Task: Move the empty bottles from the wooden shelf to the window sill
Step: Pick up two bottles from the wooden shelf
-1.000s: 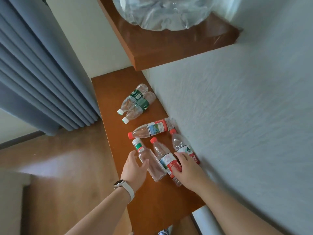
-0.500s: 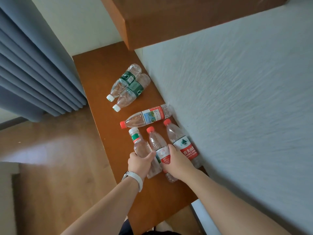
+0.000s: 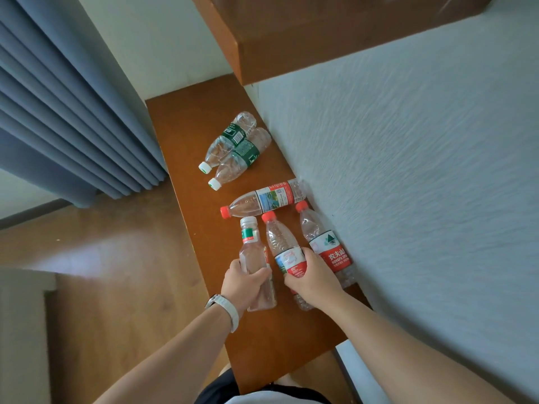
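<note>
Several empty clear bottles lie on the wooden shelf (image 3: 180,132). My left hand (image 3: 240,282) is shut around the square white-capped bottle (image 3: 251,243). My right hand (image 3: 313,277) grips the red-capped bottle (image 3: 281,240) beside it, around its label. A third red-capped bottle (image 3: 323,243) with a red label lies along the wall, untouched. Another red-capped bottle (image 3: 262,199) lies crosswise beyond them. Two green-labelled bottles (image 3: 233,147) with white caps lie side by side farther back. The window sill is not in view.
A textured white wall (image 3: 423,199) borders the shelf on the right. An upper wooden shelf (image 3: 306,39) overhangs at the top. Blue-grey curtains (image 3: 73,106) hang on the left above a wooden floor (image 3: 116,272). A white watch is on my left wrist.
Both hands have closed around their bottles: the left on the square white-capped one, the right on the middle red-capped one. The view has tilted down, so the large jug above left the frame.
</note>
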